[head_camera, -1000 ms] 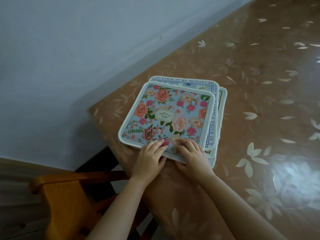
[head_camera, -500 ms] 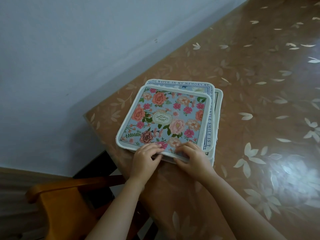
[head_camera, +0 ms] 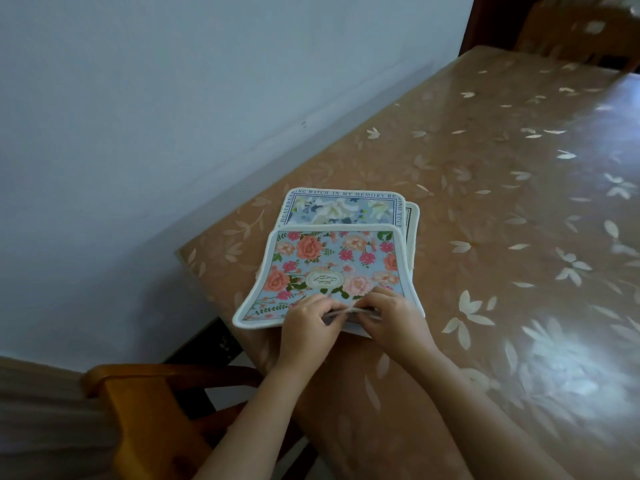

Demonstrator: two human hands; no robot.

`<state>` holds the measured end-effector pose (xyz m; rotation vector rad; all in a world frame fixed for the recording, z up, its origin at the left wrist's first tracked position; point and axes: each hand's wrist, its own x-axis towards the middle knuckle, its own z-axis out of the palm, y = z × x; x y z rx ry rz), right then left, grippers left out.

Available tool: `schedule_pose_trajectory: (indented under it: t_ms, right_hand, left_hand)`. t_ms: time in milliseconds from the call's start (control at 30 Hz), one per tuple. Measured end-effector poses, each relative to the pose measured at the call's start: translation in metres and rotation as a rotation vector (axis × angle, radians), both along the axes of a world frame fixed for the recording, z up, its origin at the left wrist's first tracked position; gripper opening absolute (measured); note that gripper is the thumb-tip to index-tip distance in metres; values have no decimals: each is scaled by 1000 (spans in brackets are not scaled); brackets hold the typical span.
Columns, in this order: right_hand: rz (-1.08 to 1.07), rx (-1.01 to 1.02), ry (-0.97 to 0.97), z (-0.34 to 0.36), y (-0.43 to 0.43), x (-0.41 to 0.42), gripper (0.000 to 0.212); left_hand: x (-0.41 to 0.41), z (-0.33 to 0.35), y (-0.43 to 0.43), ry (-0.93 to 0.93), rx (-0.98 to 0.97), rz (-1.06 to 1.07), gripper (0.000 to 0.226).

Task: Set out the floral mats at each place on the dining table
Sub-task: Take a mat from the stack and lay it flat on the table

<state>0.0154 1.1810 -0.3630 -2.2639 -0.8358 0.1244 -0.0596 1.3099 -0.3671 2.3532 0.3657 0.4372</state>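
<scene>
A stack of floral mats lies at the near left corner of the dining table (head_camera: 485, 202). The top mat (head_camera: 322, 265), blue with pink and orange roses and a white border, is lifted at its near edge and bends upward. My left hand (head_camera: 306, 327) and my right hand (head_camera: 391, 318) both pinch that near edge, fingers curled around it. Under it shows a second mat (head_camera: 343, 207) with white flowers and printed text along its border. The white edge of a third mat (head_camera: 414, 223) peeks out at the right.
The table carries a glossy brown cover with pale leaf prints. A wooden chair (head_camera: 156, 403) stands at the near left below the corner. A pale wall (head_camera: 173, 98) runs along the table's left side. Another chair back (head_camera: 581, 32) shows at the far end.
Both hands went from resting flat on the top mat's near edge to gripping it. The mat slid toward me and its near edge rose, uncovering the white-flower mat beneath.
</scene>
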Motion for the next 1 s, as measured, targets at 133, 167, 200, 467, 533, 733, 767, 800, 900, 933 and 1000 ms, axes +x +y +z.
schedule_pose_trajectory:
  t_ms: [133,167,200,467,533,733,767,800,900,933,1000]
  right_hand:
    - [-10,27,-10,25,-21,-19,7]
    - [-15,32,-6,31,-28,-24,7]
    - [-20,33,-1,37,-34,-30,8]
    - [-103,91,-61,76,-93,-89,3]
    - [-128,99,-82,82,-110,-107,4]
    - [-172,89,-106,92,-165,-165,8]
    - [-184,85,-100,92,-175,-173,8]
    - [-198,86,-90,92,-186,-181,8]
    - [-239,99,-74,97,-217,-202,7]
    - [-247,98,-74,99,-227,-208,6]
    - [-258,88,-66,105,-249,-217,6]
  left_hand:
    - [-22,25,-12,-37,62,-50,10]
    - [-30,31,-14,-53,70,-55,10]
    - [-39,36,-16,-67,75,-55,10]
    - [-105,74,-49,-146,199,-91,10]
    - [-120,80,-64,-164,206,-95,10]
    - [-163,89,-114,-191,196,-143,7]
    - [-170,90,-124,-186,196,-153,7]
    - [-176,90,-133,-181,193,-162,7]
    - [-188,94,-162,-172,183,-185,6]
    - [-191,96,-172,-176,181,-194,6]
    - [-195,102,-192,-185,179,-226,6]
